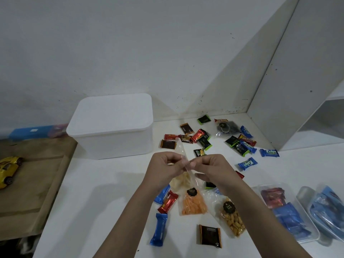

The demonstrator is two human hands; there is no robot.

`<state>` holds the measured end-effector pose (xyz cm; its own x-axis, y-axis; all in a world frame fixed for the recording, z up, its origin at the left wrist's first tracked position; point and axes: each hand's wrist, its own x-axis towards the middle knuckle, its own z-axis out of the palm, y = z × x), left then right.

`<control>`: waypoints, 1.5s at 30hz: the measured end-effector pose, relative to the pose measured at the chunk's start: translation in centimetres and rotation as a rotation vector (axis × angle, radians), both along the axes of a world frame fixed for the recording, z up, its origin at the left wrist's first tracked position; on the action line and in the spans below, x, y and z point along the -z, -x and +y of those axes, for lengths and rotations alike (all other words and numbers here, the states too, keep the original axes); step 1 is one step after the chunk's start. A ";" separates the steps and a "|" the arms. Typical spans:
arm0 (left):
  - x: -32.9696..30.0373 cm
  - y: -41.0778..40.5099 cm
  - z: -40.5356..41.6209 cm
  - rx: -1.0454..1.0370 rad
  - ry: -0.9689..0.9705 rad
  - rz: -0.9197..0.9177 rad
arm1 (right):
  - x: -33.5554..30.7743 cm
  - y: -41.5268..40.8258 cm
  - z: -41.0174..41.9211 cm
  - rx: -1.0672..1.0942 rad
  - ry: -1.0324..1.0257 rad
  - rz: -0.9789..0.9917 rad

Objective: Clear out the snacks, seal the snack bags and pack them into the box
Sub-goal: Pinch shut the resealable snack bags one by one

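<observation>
Clear plastic: a snack bag is held up at frame centre, above the white table. Left hand pinches the bag's top strip from the left; right hand pinches it from the right, fingertips of both nearly meeting at the strip. Pale chips show in the bag's lower part, just under the left hand.

Below the hands, 2 more clear bags lie flat: orange bag with a black round label, and nut bag to its right, also labelled, partly under the right forearm.

White box, lid on, stands upper left of centre, against the wall.

Small wrapped snacks lie scattered on the table: blue "Kalpa" bar right of the hands, others in red, black-green and brown toward the far corner. Near the bottom: blue bar, red bar, black square packet.

Lower right: clear tray holding red and blue wrappers; a second container at the frame edge, blurred.

Far left: yellow toy car on a brown surface, apart from the table.
</observation>
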<state>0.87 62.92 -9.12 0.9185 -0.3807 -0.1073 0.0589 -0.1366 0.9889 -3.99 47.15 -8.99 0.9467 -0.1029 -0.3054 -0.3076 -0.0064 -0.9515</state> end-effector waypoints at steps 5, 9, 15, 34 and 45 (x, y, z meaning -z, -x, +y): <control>0.7 0.1 0.0 -0.054 0.038 0.043 | 0.8 -0.2 0.5 0.093 0.128 -0.049; 0.9 -0.1 -0.2 -0.098 0.084 0.116 | 1.3 -0.4 1.0 0.135 0.111 -0.091; -0.3 -1.9 0.6 0.041 -0.297 -0.061 | 1.8 0.1 -1.7 0.154 0.036 -0.200; 3.9 -7.1 -4.1 0.046 -0.122 0.390 | 8.4 -4.2 -5.3 -0.106 0.808 -0.132; 15.4 -9.8 -11.2 0.011 -0.773 0.110 | 15.3 -8.0 -10.5 -0.337 1.026 0.195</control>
